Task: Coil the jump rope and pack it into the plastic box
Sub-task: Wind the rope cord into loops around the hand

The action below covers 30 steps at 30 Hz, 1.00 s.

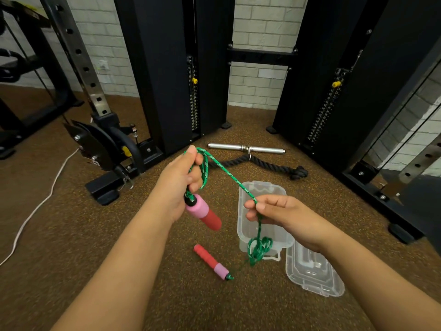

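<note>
My left hand (177,182) grips loops of the green jump rope (229,174) at mid-frame, and one pink-and-red handle (204,212) hangs just below its fingers. The rope slopes down to my right hand (284,217), which pinches it between thumb and fingers. Below that hand the rope drops into a loose tangle (259,249) on the floor. The second handle (211,261) lies flat on the carpet. A clear plastic box (245,225) stands open under my right hand, and its clear lid (312,273) lies beside it at the lower right.
Brown speckled carpet (95,235) covers the floor. Black cable-machine towers (167,68) stand behind, with a chrome bar (245,148) and black tricep rope (269,164) between them. A black machine base (105,187) and white cord (45,199) sit at the left.
</note>
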### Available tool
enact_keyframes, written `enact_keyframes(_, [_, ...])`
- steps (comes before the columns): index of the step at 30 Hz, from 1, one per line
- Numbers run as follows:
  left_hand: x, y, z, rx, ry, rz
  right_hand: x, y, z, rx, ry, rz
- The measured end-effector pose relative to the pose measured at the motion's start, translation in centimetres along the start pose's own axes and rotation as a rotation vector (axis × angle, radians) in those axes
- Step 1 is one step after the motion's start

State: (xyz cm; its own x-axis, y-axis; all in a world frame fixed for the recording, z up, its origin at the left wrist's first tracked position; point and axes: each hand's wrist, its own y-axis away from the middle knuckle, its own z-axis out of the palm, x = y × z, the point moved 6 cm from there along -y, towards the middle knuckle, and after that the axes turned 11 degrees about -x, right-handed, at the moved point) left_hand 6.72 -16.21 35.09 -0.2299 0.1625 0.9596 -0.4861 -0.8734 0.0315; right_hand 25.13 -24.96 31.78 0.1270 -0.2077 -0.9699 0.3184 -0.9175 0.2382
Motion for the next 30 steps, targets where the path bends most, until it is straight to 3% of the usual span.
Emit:
enact_keyframes(12, [0.0, 0.0, -1.2, 0.129, 0.11, 0.026, 0.6, 0.0, -1.7, 0.096, 0.02, 0.051])
enact_keyframes(16, [-0.5, -0.1, 0.1, -0.004, 0.092, -0.03, 1.2, -0.2, -2.0, 0.212, 0.319, 0.133])
enact_keyframes(18, [-0.8, 0.0, 1.5, -0.126, 0.083, -0.088, 1.0, -0.4, -1.3, 0.179, 0.36, 0.13])
enact_keyframes(23, [-2.3, 0.8, 5.3, -0.421, -0.038, -0.229, -1.9, -0.9, 1.3, 0.019, 0.215, -0.153])
enact_keyframes(27, [-2.8, 1.0, 5.9, -0.431, -0.022, -0.268, -2.5, -1.1, 2.1, -0.029, 0.178, -0.221])
enact_keyframes(30, [-2.5, 0.8, 4.9, -0.35, 0.118, -0.257, -1.8, -0.9, 0.2, 0.186, 0.191, -0.168])
